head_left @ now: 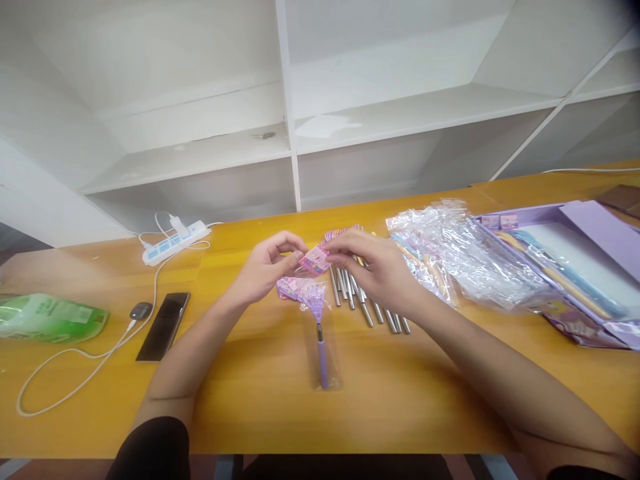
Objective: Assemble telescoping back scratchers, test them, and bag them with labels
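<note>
Between my two hands is a small pink printed card (316, 260), pinched at its left edge by my left hand (273, 265) and at its right by my right hand (373, 263). Below it, a purple hand-shaped scratcher (323, 360) lies in a clear bag on the wooden table (260, 413). More pink cards (290, 288) rest by the top of that bag. Several metal rods (367, 313) with coloured ends lie beneath and beside my right hand, which partly hides them.
Clear plastic bags (465, 253) are heaped at the right, beside a purple box (590, 233) holding long packaged items. At the left are a power strip (175, 243), a phone (163, 327), a white cable and a green bottle (53, 319). White shelves (410, 113) stand behind.
</note>
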The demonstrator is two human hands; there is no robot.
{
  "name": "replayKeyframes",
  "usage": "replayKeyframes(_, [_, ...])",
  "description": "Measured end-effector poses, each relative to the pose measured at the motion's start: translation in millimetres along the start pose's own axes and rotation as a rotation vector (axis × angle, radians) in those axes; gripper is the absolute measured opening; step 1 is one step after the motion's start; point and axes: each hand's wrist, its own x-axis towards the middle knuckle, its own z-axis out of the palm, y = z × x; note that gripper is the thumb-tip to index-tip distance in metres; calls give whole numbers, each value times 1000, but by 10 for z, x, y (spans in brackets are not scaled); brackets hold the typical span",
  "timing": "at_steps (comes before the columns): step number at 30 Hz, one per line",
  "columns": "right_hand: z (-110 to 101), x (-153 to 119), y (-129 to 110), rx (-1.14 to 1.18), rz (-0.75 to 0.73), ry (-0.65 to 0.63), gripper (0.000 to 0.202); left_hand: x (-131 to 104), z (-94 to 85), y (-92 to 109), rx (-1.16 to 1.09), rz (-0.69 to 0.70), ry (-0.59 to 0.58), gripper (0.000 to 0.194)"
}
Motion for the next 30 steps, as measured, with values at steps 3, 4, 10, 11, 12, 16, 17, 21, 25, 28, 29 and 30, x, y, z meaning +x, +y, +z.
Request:
replayKeyframes(3, [-8, 7, -42, -41, -36, 72, 17, -14, 21, 1, -14, -28, -4, 29])
replayKeyframes(4, [-10, 10, -57, -53, -39, 108, 17, -17, 29, 4, -26, -34, -11, 30])
replayKeyframes(10, [-43, 20, -96, -76, -69, 22, 19, -35, 29, 40, 6, 5, -1, 27])
replayKeyframes(11, [-53, 15, -91, -81, -75, -5, 21, -37, 25, 44, 23, 8, -3, 27])
replayKeyframes(12, [-63, 6, -84, -90, -84, -34, 23, -39, 22, 47, 38, 6, -5, 27])
replayKeyframes(16, [-88, -54, -76, -196, -127, -120, 36, -44, 36, 52, 58, -37, -9, 30])
replayKeyframes(17, [-91, -68, -89, -229, -131, -140, 38, -46, 45, 55, 65, -45, -7, 30])
replayKeyframes(21, [-115, -84, -225, -327, -135, -239, 44, -64, 88, 77, 93, -67, 8, 30])
replayKeyframes(25, [-132, -66, -352, -418, -170, -281, 33, -81, 122, 89, 70, -51, 27, 30])
replayKeyframes(28, [-109, -63, -344, -453, -248, -257, 31, -80, 123, 75, 57, -34, 53, 32])
replayKeyframes(29, [-97, -63, -329, -451, -264, -242, 31, -77, 118, 68, 51, -34, 61, 32])
replayKeyframes(30, [-84, -63, -314, -443, -270, -224, 29, -74, 113, 61, 42, -33, 69, 33])
